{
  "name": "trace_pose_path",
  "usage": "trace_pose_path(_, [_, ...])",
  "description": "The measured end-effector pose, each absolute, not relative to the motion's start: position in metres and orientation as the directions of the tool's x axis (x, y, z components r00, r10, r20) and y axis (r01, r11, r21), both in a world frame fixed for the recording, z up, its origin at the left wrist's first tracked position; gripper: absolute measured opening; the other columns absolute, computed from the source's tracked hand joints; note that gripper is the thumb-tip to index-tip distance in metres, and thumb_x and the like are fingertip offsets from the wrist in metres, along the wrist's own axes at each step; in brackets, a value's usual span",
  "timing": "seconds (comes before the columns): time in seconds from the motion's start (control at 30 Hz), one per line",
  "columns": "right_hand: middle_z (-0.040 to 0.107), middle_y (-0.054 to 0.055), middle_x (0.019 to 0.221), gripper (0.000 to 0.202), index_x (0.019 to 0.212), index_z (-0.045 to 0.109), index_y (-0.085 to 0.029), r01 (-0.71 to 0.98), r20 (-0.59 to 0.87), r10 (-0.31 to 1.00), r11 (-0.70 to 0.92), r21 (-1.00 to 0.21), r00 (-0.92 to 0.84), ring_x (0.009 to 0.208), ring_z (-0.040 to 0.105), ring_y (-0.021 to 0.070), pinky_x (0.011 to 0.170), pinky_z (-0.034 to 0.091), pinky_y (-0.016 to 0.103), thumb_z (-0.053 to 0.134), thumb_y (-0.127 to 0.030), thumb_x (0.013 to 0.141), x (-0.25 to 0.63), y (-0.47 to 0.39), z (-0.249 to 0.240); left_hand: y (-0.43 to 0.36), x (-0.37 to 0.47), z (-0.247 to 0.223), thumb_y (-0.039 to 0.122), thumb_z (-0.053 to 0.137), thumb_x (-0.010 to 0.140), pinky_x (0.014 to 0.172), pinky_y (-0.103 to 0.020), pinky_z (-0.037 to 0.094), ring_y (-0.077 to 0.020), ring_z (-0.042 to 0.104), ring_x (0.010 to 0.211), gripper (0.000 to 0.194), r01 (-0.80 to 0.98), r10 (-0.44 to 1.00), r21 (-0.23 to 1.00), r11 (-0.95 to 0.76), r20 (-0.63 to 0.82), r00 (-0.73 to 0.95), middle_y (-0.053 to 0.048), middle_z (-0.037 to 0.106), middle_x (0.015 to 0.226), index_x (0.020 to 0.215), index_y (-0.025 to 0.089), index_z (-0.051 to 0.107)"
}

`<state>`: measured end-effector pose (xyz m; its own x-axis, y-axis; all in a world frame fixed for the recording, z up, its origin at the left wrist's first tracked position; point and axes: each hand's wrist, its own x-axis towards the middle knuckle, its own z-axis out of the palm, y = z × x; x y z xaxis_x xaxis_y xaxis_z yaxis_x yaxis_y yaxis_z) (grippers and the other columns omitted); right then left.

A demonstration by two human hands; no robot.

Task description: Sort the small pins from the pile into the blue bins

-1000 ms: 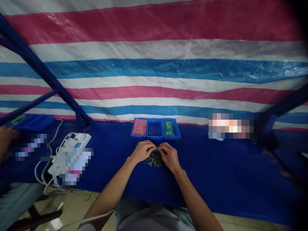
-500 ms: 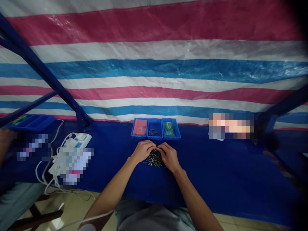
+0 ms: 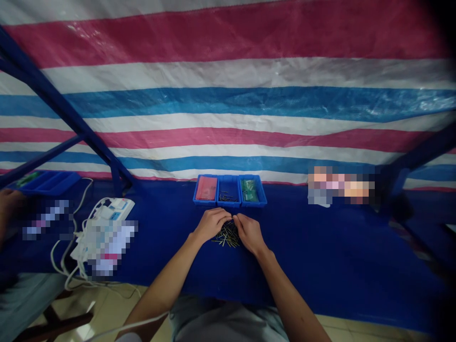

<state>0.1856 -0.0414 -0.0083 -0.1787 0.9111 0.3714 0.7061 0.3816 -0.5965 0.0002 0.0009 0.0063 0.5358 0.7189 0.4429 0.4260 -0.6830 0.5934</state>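
A loose pile of thin, stick-like metal pieces (image 3: 227, 237), too small to name exactly, lies on the blue table in front of me. At its left far side, my left hand (image 3: 213, 223) is closed, fingertips drawn together. My right hand (image 3: 250, 232) is closed too, its fingertips almost meeting those of the left above the pile. Whatever sits between the fingers is hidden. Just beyond stands a blue three-compartment tray (image 3: 230, 205): pink sheets or bags (image 3: 206, 188) on the left, a few thin dark pieces (image 3: 224, 197) in the middle, green packets (image 3: 250, 191) on the right.
To the left are a white power strip (image 3: 123, 207) with tangled cables and blurred papers. Another person's hand (image 3: 10, 202) is by a second blue tray (image 3: 53, 183) at far left. Blue frame bars (image 3: 76, 123) and a striped sheet (image 3: 228, 137) stand behind.
The fingers of my right hand have curled in more and shifted slightly. My left hand stays nearly where it was, and the pile looks the same.
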Motion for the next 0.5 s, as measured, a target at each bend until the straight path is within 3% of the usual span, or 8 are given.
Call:
trace_pose_path(0.13, [0.057,0.000,0.066,0.039,0.073,0.052,-0.021,0.689,0.361,0.919,0.363,-0.627,-0.155,0.059,0.053,0.0141,0.060,0.033,0.027,0.038,-0.038,0.105,0.1865,-0.0417,-0.0072,0.0002,-0.0011,0.0078,0.029,0.052,0.100,0.080,-0.027,0.051,-0.0155,0.066,0.082,0.024,0.431,0.735,0.610,-0.665,0.431,0.524,-0.005,0.072,0.088,0.094,0.018,0.073])
trace_pose_path(0.3, [0.068,0.003,0.091,0.018,0.103,0.061,-0.022,0.566,0.390,0.910,0.395,-0.723,-0.137,0.076,0.064,0.0156,0.071,0.043,0.026,0.048,-0.035,0.101,0.1870,-0.0424,-0.0040,-0.0002,-0.0017,0.0087,0.029,0.052,0.100,0.079,-0.027,0.051,-0.0158,0.066,0.081,0.024,0.426,0.752,0.634,-0.645,0.428,0.501,-0.006,0.072,0.088,0.093,0.017,0.072])
trace_pose_path(0.5, [0.067,0.003,0.091,0.017,0.098,0.061,-0.023,0.547,0.413,0.899,0.422,-0.723,-0.147,0.082,0.064,0.0170,0.077,0.045,0.028,0.047,-0.030,0.101,0.1878,-0.0414,-0.0048,0.0006,-0.0012,0.0066,0.028,0.054,0.099,0.080,-0.027,0.050,-0.0156,0.066,0.082,0.022,0.435,0.758,0.636,-0.638,0.420,0.498,-0.005,0.072,0.088,0.092,0.018,0.072])
